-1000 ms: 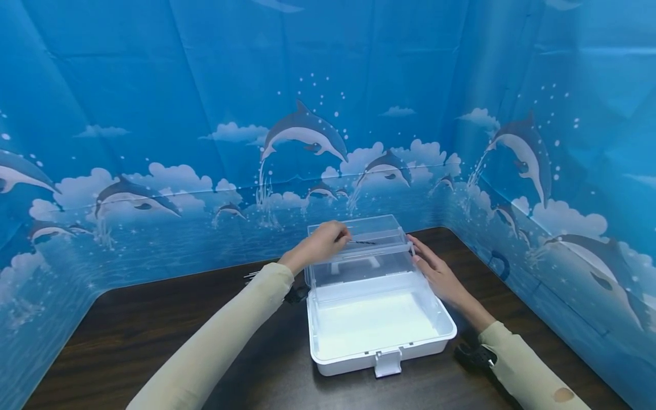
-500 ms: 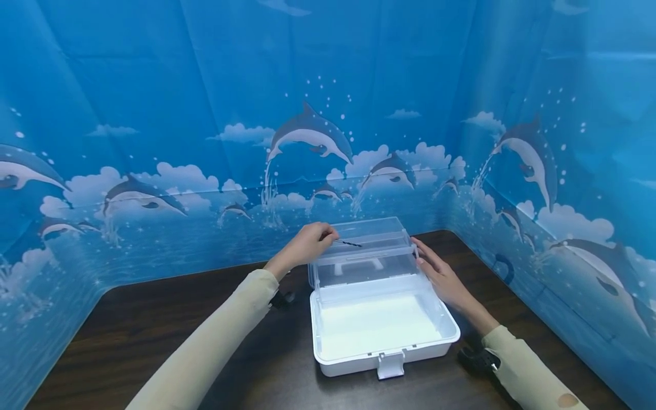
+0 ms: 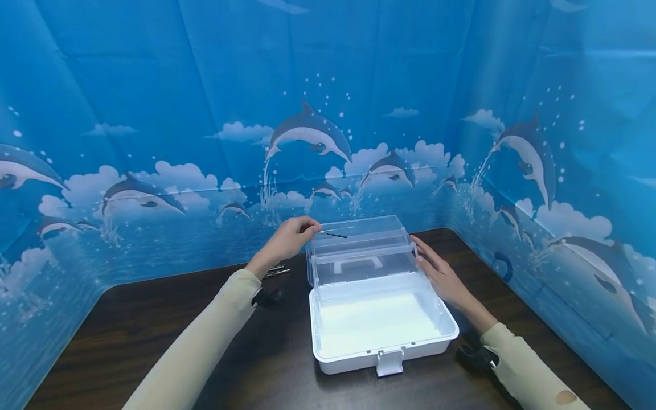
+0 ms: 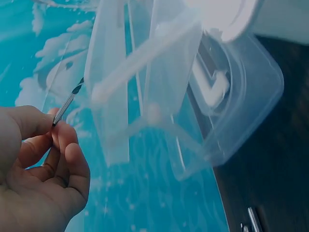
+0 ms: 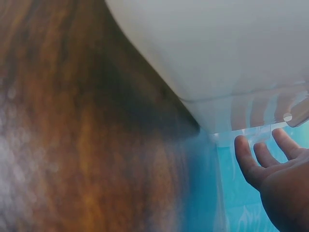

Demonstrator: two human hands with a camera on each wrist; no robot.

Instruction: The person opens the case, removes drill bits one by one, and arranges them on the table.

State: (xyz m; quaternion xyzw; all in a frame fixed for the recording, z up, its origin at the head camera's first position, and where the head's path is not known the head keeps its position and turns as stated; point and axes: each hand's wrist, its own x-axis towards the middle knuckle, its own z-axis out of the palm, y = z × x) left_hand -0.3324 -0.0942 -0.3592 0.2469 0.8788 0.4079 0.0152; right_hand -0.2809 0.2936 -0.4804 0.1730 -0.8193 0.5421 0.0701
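Observation:
My left hand [image 3: 288,242] pinches a thin drill bit [image 4: 68,104] between thumb and index finger. Its dark twisted end points right, by the clear raised tray [image 3: 364,246] of an opened storage box. The box's white base [image 3: 379,322] stands on the table with its front latch [image 3: 389,363] hanging down. At the tray's right side rests my right hand [image 3: 445,282]. In the right wrist view its fingers [image 5: 247,157] are extended near the clear edge, and the thumb touches it. Whether it bears any weight I cannot tell.
Several slim metal bits [image 3: 277,271] lie on the dark wooden table [image 3: 154,319], left of the box and partly behind my left wrist. A blue dolphin-print sheet [image 3: 230,85] stands along the table's back and right edges.
My left hand has drawn leftward from above the tray, carrying the drill bit with it. The metal bits left of the box now show more. The right hand stays at the tray's side.

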